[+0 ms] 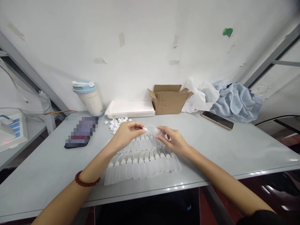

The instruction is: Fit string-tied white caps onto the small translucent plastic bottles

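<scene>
My left hand (pixel 127 132) pinches a small white cap (pixel 145 128) between thumb and fingers. My right hand (pixel 174 140) holds a small translucent plastic bottle (pixel 158 132), its neck turned toward the cap. The two hands meet above the table, just over two rows of several identical small bottles (pixel 142 162) lying side by side. A heap of loose white caps (pixel 116 123) lies just behind my left hand. A red bead bracelet (pixel 85 181) sits on my left wrist.
On the grey table (pixel 246 150) lie a dark phone (pixel 81 132) at left and another phone (pixel 217 120) at right. At the back stand a lidded cup (pixel 89 98), a stack of white sheets (pixel 130 108), an open cardboard box (pixel 168 99), a white bag and a blue cloth (pixel 236 100).
</scene>
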Tool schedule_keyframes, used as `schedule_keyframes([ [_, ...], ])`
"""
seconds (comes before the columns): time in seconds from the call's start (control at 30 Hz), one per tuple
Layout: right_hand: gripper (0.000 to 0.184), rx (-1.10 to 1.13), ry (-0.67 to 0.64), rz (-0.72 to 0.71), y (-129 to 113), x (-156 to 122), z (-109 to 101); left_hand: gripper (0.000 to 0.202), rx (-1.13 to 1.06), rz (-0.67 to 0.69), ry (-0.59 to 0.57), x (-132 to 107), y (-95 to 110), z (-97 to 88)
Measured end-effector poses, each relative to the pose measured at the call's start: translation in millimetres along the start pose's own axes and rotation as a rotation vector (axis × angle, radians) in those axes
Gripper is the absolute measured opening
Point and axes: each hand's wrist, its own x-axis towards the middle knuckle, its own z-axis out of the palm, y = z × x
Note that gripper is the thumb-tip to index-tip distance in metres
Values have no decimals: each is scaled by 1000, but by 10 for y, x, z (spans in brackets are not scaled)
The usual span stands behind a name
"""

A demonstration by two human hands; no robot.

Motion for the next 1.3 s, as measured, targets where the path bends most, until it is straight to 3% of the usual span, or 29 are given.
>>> schedule_keyframes([
  [0.27, 26, 11, -53, -94, -63, -9, -7, 23, -178, -27, -31, -89, 59, 216],
  [0.43, 26, 7, -68, -121, -59, -11, 1, 19, -145, -26, -22, -101, 62, 233],
  [0.57, 24, -35, 1, -138, -45, -19, 20, 20, -141, -63, -23, -118, 64, 224],
  [0.77, 18, 47, 24, -141, -88, 9, -36, 22, -164, -106, -104, -112, 39, 169],
  [0.93, 17, 221, -47, -11, -146, 20, -97, 22, -179, -155, -184, -105, 61, 148],
  [1.1, 17, 318, -91, 139, -173, 28, -112, 22, -82, -92, -132, -157, 108, 189],
  [1.3, 21, 498, -164, 327, -204, 76, -165, 16, -55, 149, -57, -217, 135, 275],
])
